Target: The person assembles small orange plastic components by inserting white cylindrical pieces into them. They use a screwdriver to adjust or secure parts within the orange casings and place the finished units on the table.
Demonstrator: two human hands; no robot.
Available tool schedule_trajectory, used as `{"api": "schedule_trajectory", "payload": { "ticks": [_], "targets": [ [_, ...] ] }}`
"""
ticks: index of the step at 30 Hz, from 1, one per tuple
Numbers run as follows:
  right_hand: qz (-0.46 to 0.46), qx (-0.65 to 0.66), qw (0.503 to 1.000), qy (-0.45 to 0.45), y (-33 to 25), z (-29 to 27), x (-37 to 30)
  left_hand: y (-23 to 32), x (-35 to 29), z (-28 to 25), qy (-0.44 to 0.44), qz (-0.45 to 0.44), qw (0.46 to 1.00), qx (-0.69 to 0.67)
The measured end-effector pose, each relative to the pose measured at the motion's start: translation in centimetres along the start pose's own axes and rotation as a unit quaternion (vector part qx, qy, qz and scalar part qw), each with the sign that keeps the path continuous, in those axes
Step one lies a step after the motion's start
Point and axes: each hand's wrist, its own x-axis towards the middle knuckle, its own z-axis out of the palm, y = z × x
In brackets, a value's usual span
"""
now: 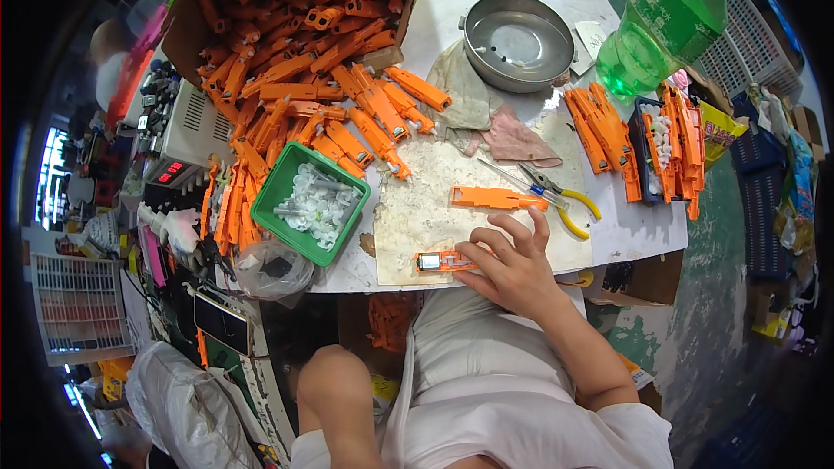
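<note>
At the table's near edge my right hand point(514, 267) has its thumb and a finger on the right end of an open orange plastic casing point(447, 260). A silver block sits in that casing's left end. The other fingers are raised and bent toward an orange shell half point(495, 198) lying just beyond. Yellow-handled pliers point(569, 200) and a thin screwdriver point(512, 175) lie past the shell's right end. My left hand does not show; a bare limb is at lower left, its end out of sight.
Orange casings point(304, 61) spill from a cardboard box at far left. A green bin point(300, 208) holds pale plastic parts. A metal bowl point(519, 39), pink cloth point(519, 135), green bottle point(665, 22), dark tray point(647, 152) and stacked orange casings point(599, 126) stand at the back and right.
</note>
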Motion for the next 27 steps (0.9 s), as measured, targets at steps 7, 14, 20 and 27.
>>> {"api": "schedule_trajectory", "payload": {
  "ticks": [7,14,20,27],
  "targets": [
    [-0.005,0.0,1.0,0.005,0.2,0.1,-0.3,1.9,-2.0,2.5,-0.012,-0.069,0.995,-0.067],
    [0.007,0.028,1.0,-0.002,0.1,-0.3,-0.1,0.8,-2.8,-0.2,-0.02,0.089,0.99,0.112],
    [0.01,0.034,0.999,0.006,0.0,-0.4,0.0,-0.4,1.3,-2.1,-0.028,0.312,0.888,0.335],
    [0.014,0.05,0.999,0.012,0.5,-0.3,-0.2,1.3,3.8,-0.4,-0.203,0.353,0.635,0.656]
  ]
}}
